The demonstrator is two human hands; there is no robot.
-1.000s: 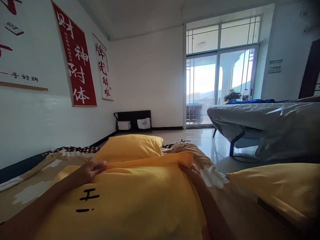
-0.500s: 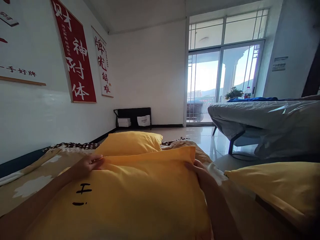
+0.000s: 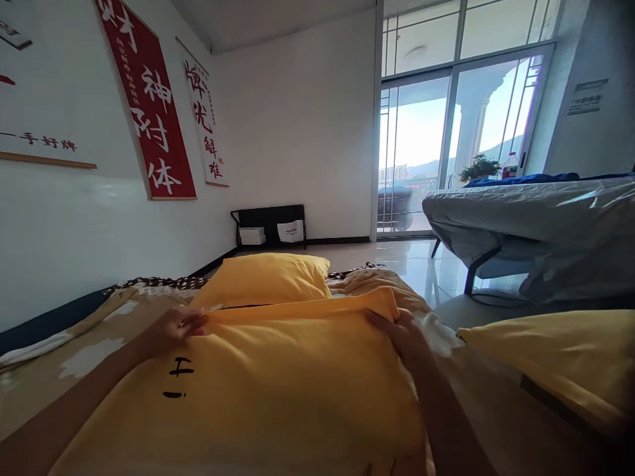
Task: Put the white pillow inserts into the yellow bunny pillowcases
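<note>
A yellow pillow (image 3: 278,383) with black marks reading "HI" sideways fills the near middle of the view. My left hand (image 3: 181,325) pinches its far edge near the left corner. Along the same edge, my right hand (image 3: 397,330) grips the fabric by the right corner, where the cloth bunches into folds. Just beyond lies a second yellow pillow (image 3: 268,277), flat on the bed. The lower part of the held pillow runs out of the frame, and its underside is hidden.
A tan bedspread with white flower shapes (image 3: 92,357) lies under the pillows. To the right is another yellow pillow (image 3: 560,350). Further off, a table under plastic sheeting (image 3: 520,208) stands by the glass sliding door (image 3: 417,145). A low black rack (image 3: 270,221) is at the far wall.
The view has shifted slightly, with the room appearing a little higher. Both hands keep hold of the pillow's far edge, and the right corner is a bit more folded.
</note>
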